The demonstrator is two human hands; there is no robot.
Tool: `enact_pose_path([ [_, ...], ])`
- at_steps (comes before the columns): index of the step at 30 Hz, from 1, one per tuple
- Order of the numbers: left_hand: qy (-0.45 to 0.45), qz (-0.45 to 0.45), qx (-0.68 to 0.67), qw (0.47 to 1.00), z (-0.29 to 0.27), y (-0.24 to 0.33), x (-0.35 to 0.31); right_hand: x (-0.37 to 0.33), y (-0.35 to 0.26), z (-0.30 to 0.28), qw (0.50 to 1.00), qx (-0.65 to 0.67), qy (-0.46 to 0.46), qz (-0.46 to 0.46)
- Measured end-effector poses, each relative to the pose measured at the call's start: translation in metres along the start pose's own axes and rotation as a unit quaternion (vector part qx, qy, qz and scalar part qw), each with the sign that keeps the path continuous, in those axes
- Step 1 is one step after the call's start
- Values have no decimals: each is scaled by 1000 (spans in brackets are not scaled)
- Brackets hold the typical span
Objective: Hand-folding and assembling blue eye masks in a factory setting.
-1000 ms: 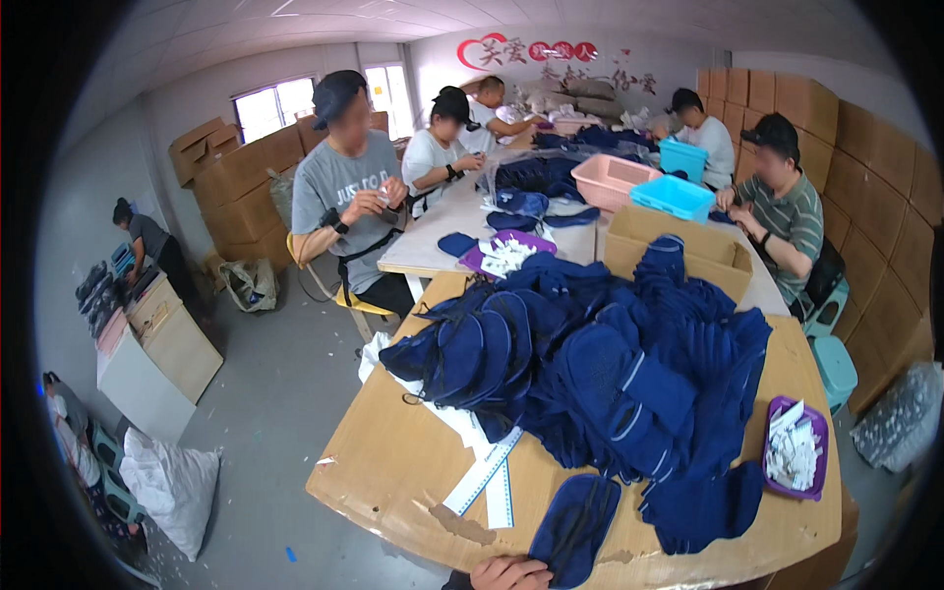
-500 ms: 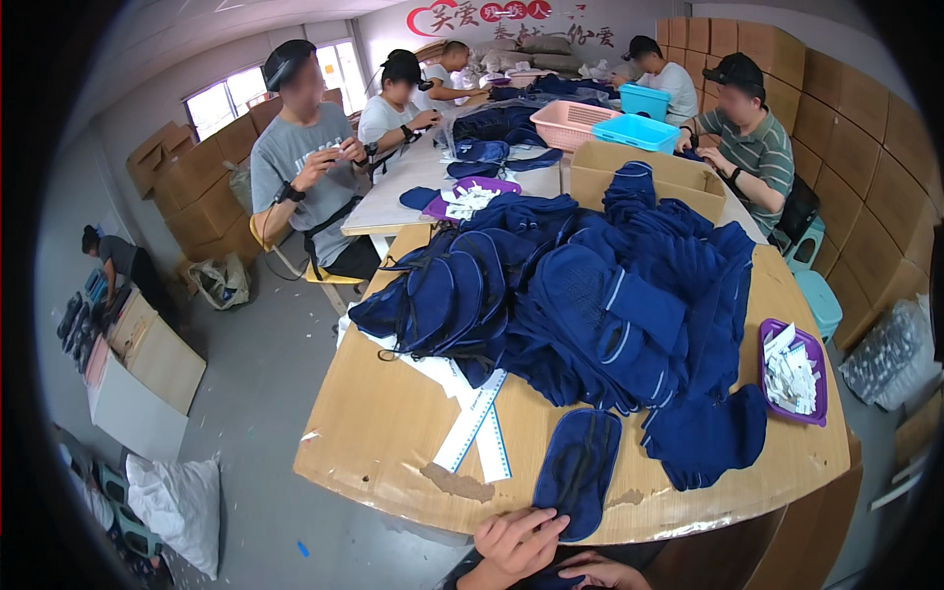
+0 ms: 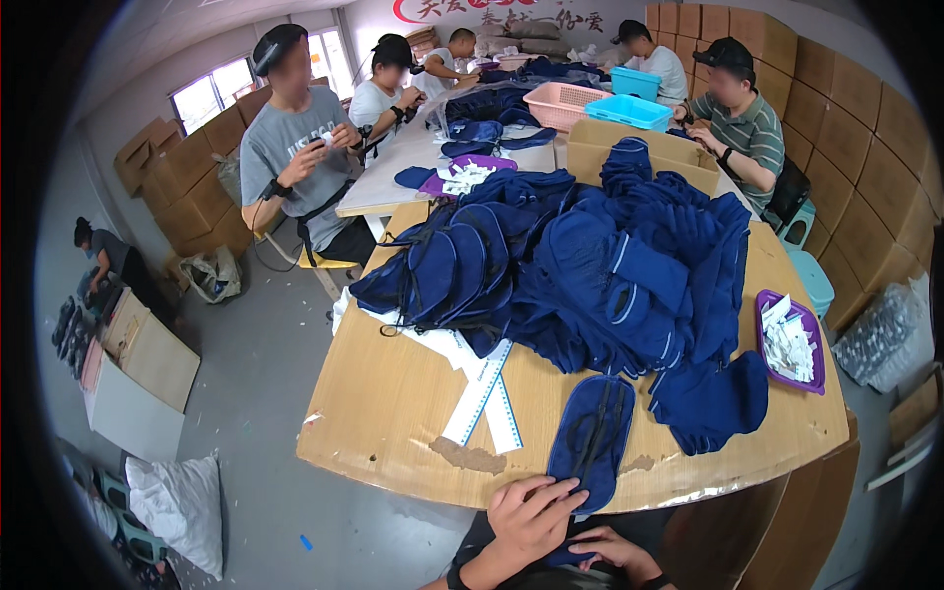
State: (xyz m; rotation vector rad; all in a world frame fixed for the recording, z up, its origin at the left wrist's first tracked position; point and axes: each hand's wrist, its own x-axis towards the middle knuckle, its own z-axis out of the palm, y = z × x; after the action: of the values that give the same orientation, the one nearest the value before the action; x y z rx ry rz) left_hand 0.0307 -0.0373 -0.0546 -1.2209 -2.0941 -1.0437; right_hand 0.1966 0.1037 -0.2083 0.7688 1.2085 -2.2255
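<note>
A flat, long oval dark blue fabric piece point(image 3: 608, 423) with a black strip down its middle lies at the table's near edge. Over its near end my left hand point(image 3: 534, 516) rests with its fingers stretched out. Below the edge, my right hand point(image 3: 612, 549) has its fingers curled at another bit of dark blue fabric point(image 3: 564, 557), mostly hidden under my left hand. Beyond the oval piece spreads a heap of dark blue fabric pieces point(image 3: 610, 285) with pale piping. Two white strips with blue markings point(image 3: 480, 393) cross on the tabletop to its left.
A purple basket point(image 3: 822, 369) of white tags stands at the table's right edge. Behind the heap are a cardboard box point(image 3: 654, 157), blue basins point(image 3: 629, 111) and a pink basket point(image 3: 560, 103). Several people work around the tables. Stacked cartons point(image 3: 836, 128) line the right wall.
The whole view has shifted, so the table sits higher in the picture. More of both my hands shows. My left hand stays on the oval piece's near end.
</note>
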Motion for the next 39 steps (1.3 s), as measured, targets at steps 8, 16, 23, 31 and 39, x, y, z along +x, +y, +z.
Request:
enact_pose_path([
  [8, -18, 21, -4, 1000, -3, -4, 0, 8, -13, 16, 997, -29, -72, -16],
  [16, -14, 30, -18, 999, -2, -3, 0, -3, 1, 3, 998, 2, -40, -57],
  [23, 13, 31, -31, 999, -2, -4, -2, -2, 1, 0, 999, -17, -9, -40],
  [31, -28, 38, -32, 998, -3, -5, 0, 4, -7, 6, 999, -6, -23, -28],
  [39, -57, 42, -40, 997, -6, -8, 1, 5, 1, 1, 1000, 1, -8, -20],
])
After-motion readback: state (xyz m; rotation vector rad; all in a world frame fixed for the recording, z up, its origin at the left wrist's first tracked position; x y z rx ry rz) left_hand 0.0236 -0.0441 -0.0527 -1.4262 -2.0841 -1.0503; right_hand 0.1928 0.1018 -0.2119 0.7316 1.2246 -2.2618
